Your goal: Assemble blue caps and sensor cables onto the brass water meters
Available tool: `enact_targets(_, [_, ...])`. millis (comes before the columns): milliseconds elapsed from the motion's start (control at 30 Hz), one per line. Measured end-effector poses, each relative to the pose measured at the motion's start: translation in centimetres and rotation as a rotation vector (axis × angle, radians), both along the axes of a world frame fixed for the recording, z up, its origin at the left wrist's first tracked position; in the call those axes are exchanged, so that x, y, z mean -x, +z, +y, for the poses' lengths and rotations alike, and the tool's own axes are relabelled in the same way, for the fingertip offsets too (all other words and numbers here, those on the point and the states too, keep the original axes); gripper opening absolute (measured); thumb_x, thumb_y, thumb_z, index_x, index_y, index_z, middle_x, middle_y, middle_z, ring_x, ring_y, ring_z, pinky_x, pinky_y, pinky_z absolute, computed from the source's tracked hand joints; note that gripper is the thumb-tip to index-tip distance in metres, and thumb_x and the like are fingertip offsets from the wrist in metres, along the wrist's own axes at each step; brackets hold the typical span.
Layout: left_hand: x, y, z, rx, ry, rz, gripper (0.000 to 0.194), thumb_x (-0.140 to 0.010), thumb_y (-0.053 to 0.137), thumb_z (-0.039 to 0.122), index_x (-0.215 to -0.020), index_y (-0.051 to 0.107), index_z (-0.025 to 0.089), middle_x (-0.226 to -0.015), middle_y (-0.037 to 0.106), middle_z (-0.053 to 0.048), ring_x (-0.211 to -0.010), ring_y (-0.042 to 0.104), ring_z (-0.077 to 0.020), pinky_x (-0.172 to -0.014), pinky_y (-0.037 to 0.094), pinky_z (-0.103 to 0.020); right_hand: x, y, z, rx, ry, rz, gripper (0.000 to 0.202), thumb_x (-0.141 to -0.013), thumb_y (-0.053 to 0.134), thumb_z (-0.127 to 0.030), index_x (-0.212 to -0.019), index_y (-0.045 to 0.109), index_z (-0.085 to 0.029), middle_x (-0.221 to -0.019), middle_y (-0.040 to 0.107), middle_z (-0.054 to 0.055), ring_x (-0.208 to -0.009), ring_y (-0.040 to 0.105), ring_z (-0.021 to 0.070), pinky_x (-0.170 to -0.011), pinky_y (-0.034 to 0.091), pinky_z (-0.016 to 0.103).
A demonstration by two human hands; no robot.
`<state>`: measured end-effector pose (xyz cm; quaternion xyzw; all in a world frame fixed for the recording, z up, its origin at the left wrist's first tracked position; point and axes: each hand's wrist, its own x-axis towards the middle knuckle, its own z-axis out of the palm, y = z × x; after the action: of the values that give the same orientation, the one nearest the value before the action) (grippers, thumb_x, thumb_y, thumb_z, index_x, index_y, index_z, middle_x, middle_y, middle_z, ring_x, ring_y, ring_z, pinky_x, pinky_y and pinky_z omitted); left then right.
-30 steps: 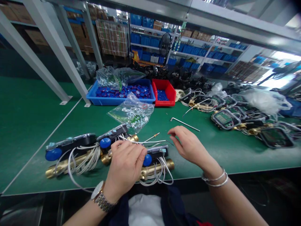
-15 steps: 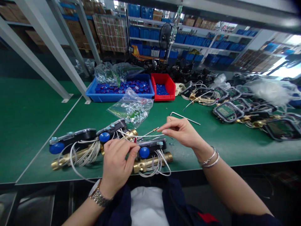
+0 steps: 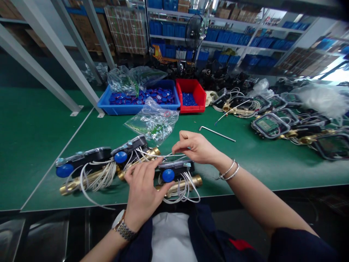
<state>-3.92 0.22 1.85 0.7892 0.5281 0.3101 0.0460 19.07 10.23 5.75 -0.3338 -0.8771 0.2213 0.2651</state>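
My left hand (image 3: 144,185) is around the left end of the nearest meter (image 3: 177,167), a black box with a clear lid, a round blue cap (image 3: 168,175) and a brass pipe body. Its forefinger is at the meter's top corner and the thumb is on the front near the pipe, gripping that end. Just above the same meter, my right hand (image 3: 195,147) is closed in a pinch. What it pinches is too small to make out; a white cable (image 3: 152,154) runs close beneath its fingertips. Two similar meters (image 3: 87,156) with coiled white cables lie to the left.
Behind the meters lies a clear bag of small pale-blue parts (image 3: 156,125). Farther back stand a blue tray (image 3: 117,110) of blue caps and a red bin (image 3: 200,103). A hex key (image 3: 218,134) lies to the right, before several more meters (image 3: 269,125). Metal posts (image 3: 54,51) rise at left.
My left hand has shifted right and spread from a pinch by the blue cap to a grip round the meter's end. My right hand has moved left, its fingers curling in.
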Motion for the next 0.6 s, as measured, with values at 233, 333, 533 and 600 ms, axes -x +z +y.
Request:
enact_targets(233, [-0.09, -0.12, 0.22, 0.011, 0.001, 0.0, 0.065, -0.079, 0.08, 0.042, -0.135, 0.051, 0.024, -0.122, 0.067, -0.009, -0.112, 0.061, -0.0299, -0.102, 0.03, -0.046, 0.01, 0.18, 0.14, -0.006, 0.013, -0.022, 0.024, -0.09, 0.06, -0.007, -0.094, 0.077, -0.024, -0.077, 0.043, -0.003, -0.072, 0.048, 0.0102, -0.064, 0.032, 0.025])
enact_targets(333, [0.02, -0.16, 0.17, 0.018, -0.002, 0.002, 0.066, -0.08, 0.079, 0.043, -0.136, 0.049, 0.024, -0.123, 0.067, -0.009, -0.114, 0.061, -0.0296, -0.103, 0.03, -0.046, -0.01, 0.17, 0.23, 0.001, 0.018, -0.026, 0.024, -0.09, 0.059, -0.007, -0.094, 0.077, -0.023, -0.076, 0.043, -0.003, -0.072, 0.048, 0.0103, -0.064, 0.033, 0.024])
enact_targets(533, [0.13, -0.31, 0.16, 0.02, -0.008, -0.003, 0.066, -0.081, 0.078, 0.042, -0.136, 0.049, 0.023, -0.123, 0.066, -0.009, -0.115, 0.06, -0.0297, -0.103, 0.03, -0.046, 0.38, -0.02, 0.1, 0.072, 0.083, -0.067, 0.02, -0.09, 0.061, -0.009, -0.092, 0.077, -0.022, -0.075, 0.045, -0.003, -0.072, 0.049, 0.0106, -0.064, 0.033, 0.024])
enact_targets(600, [0.1, -0.28, 0.19, 0.023, -0.011, -0.006, 0.065, -0.081, 0.078, 0.041, -0.136, 0.049, 0.024, -0.123, 0.066, -0.009, -0.115, 0.06, -0.0296, -0.104, 0.03, -0.046, 0.56, -0.04, 0.0, 0.094, 0.102, -0.067, 0.018, -0.09, 0.062, -0.011, -0.092, 0.077, -0.021, -0.074, 0.045, -0.003, -0.072, 0.05, 0.0107, -0.064, 0.033, 0.024])
